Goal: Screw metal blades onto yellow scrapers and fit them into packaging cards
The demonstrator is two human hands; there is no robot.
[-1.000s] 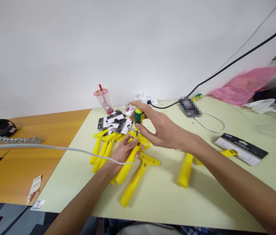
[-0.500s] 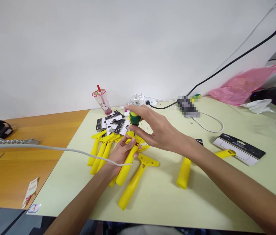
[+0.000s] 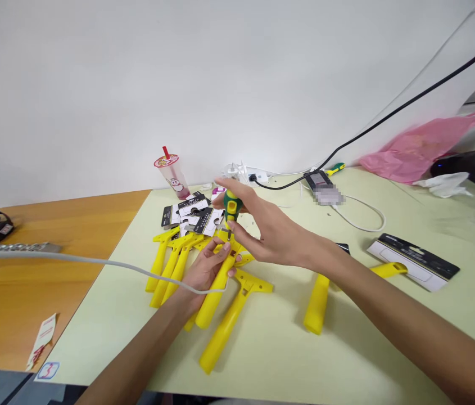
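- One driver (image 3: pixel 232 206): nearly upright, its shaft over the head of the held scraper (image 3: pixel 214 298); whether the tip was seated could not be told.
- One right hand (image 3: pixel 268 228): thumb and fingers closed round the driver's handle.
- One left hand (image 3: pixel 204 271): fingers wrapped round the scraper near its neck, thumb close beside the shaft.
- Handling, as judged: the shaft wanted to be square to the head, with firm downward pressure and short, even turns; the neck wanted a steady grip, the thumb kept clear of a slip.
- Held scraper: yellow, smooth, apparently moulded plastic; rounded handle, broad head; placed between the hands, above the table (image 3: pixel 283 349).
- Driver handle: rounded, green with yellow insets, seemingly grippy.
- Several loose scrapers (image 3: pixel 155 267): same yellow; grouped at left, one in front, others at right.
- Assorted cards (image 3: pixel 209 222): flat, black and white, overlapping behind the left group.
- One cup (image 3: pixel 173 179): clear, tapered, red straw.
- One bag (image 3: pixel 423 149): pink, thin, crumpled.
- Table: pale green, smooth.
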